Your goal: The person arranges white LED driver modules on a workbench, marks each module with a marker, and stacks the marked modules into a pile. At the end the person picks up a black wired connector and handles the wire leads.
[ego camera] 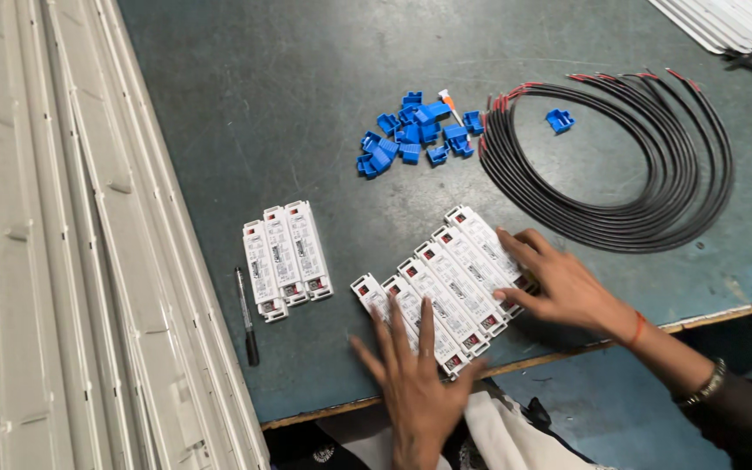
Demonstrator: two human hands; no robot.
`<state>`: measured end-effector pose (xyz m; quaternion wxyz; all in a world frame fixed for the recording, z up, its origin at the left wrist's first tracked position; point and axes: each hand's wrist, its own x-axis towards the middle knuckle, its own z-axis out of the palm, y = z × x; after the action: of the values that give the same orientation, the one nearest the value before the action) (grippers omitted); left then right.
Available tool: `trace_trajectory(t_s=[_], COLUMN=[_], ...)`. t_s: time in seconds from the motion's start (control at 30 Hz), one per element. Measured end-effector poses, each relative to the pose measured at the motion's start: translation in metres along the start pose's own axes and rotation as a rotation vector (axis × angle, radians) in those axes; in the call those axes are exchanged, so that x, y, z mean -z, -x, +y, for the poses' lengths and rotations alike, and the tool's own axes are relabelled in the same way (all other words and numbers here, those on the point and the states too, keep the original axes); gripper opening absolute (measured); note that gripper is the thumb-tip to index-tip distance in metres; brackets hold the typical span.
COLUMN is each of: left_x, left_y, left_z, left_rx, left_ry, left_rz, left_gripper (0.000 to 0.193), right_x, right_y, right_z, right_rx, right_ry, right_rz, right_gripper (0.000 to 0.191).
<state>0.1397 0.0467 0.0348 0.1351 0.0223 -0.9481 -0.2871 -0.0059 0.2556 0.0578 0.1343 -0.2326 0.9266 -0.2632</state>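
White oblong labels with red squares (446,237) top 8 white modules (450,283).

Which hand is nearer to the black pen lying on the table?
Left. The left hand rests on the near end of the row of white boxes, a short way right of the black pen. The right hand is farther right.

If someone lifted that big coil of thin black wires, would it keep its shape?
Probably not: the coil of thin black wires is loose strands with no visible tie, so it would likely sag and spread. It looks light. Pushed on the green-grey table, the loops may slide apart rather than roll.
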Motion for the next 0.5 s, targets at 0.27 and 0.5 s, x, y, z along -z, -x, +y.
trace_trajectory(t_s=[0.27,0.5], left_x=[-0.017,0.001], left_y=[-0.018,-0.06], left_z=[-0.036,-0.076], left_rx=[0.139,0.012], left_ry=[-0.006,-0.069], left_rz=[-0.192,-0.116], left_gripper=[0.11,0.105], right_x=[-0.009,-0.025], right_y=[-0.01,-0.035], right_z=[-0.006,-0.018], right_rx=[-0.102,0.21], right_ry=[-0.063,-0.039], right_rz=[0.011,0.277], right_gripper=[0.095,0.08])
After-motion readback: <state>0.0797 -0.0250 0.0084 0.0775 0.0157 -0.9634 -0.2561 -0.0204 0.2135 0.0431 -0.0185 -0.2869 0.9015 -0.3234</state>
